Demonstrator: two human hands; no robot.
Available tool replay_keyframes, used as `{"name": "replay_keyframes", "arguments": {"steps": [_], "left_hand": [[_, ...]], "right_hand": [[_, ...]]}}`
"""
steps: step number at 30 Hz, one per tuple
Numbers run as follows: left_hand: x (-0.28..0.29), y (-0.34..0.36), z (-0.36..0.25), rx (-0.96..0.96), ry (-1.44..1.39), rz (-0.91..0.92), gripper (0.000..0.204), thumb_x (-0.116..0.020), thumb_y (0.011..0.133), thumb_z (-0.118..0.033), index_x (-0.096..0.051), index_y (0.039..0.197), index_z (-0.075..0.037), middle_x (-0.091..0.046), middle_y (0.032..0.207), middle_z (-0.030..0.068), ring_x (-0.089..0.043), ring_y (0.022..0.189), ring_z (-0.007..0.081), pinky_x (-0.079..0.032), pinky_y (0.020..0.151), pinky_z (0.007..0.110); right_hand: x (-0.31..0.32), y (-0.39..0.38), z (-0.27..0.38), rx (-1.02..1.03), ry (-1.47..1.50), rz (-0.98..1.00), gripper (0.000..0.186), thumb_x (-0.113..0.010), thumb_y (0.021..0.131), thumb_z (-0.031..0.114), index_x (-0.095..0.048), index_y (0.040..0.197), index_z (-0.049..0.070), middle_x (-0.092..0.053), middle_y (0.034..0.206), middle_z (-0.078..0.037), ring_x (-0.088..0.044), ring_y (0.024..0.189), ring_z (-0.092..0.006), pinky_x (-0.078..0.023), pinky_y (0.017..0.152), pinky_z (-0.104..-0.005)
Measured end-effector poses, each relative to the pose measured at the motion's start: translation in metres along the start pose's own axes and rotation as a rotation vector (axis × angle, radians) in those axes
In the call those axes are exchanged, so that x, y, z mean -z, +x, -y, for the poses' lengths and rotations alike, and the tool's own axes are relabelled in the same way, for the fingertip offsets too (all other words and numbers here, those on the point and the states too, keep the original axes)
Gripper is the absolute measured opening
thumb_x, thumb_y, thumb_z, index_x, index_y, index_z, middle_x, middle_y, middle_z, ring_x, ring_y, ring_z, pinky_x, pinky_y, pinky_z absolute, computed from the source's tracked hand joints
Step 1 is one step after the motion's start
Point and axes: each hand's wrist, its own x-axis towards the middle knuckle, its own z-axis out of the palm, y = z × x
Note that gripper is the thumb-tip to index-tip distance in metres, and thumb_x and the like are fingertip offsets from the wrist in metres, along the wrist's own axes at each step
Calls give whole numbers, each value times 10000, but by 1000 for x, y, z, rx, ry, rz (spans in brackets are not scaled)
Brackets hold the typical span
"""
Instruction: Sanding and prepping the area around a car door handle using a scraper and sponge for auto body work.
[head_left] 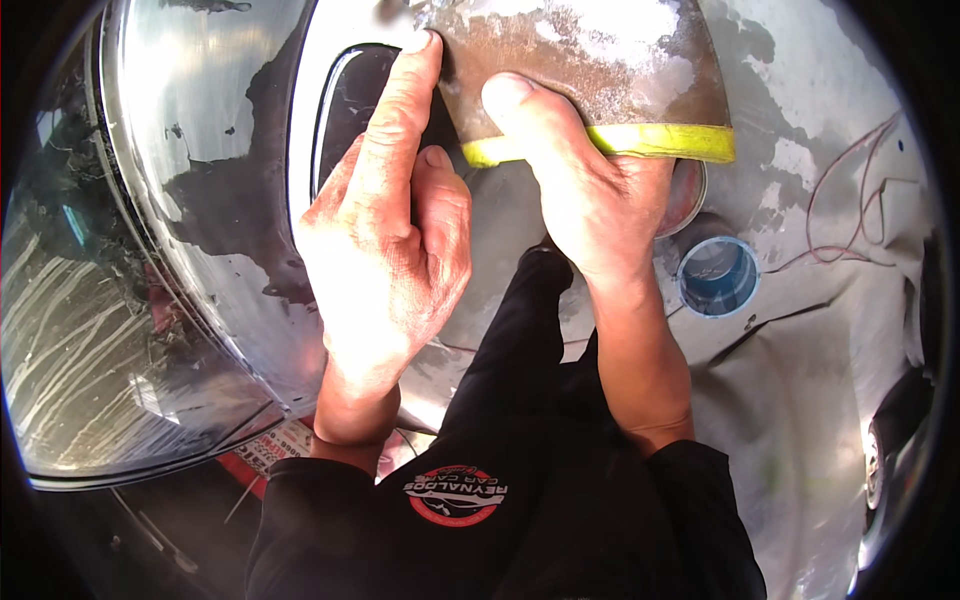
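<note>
My right hand point(590, 185) grips a brown board point(620, 70) by its near edge, the thumb on top and the other fingers hidden beneath. Whitish dried smears cover the board's face, and a yellow-green strip point(680, 143) runs along that edge. Left of the board is my left hand point(385, 230), its index finger stretched forward and the other fingers bent. A pale smear shows on that fingertip, close to the board's far left side. Whether the finger touches the surface there I cannot tell. Nothing shows in the left hand's grasp.
At left rises a curved, patchy grey car body panel point(225, 190), with a dark, white-framed opening point(355, 110). On the stained floor to the right stands a blue bucket point(718, 300), beside a partly hidden round can point(690, 195). A thin reddish hose point(815, 205) loops beyond.
</note>
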Motion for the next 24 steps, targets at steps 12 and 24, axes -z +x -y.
{"name": "replay_keyframes", "arguments": {"steps": [12, 24], "left_hand": [[1, 13, -19, -55, 335, 179, 685, -527, 901, 53, -443, 1563, -100, -588, 683, 116, -535, 515, 182, -515, 597, 334], [27, -36, 27, 91, -454, -111, 430, -499, 1028, -242, -616, 1289, 79, -687, 1235, 188, -662, 1063, 206, -495, 984, 336]], "right_hand": [[0, -2, -17, 634, -569, -19, 123, -690, 861, -40, -683, 982, -24, -735, 1140, -198, -707, 854, -304, -600, 653, -347], [-33, -28, -43, 570, -423, -108, 506, -725, 785, 150, -715, 1290, 114, -616, 1217, -131, -619, 1018, -308, -561, 887, -392]]}}
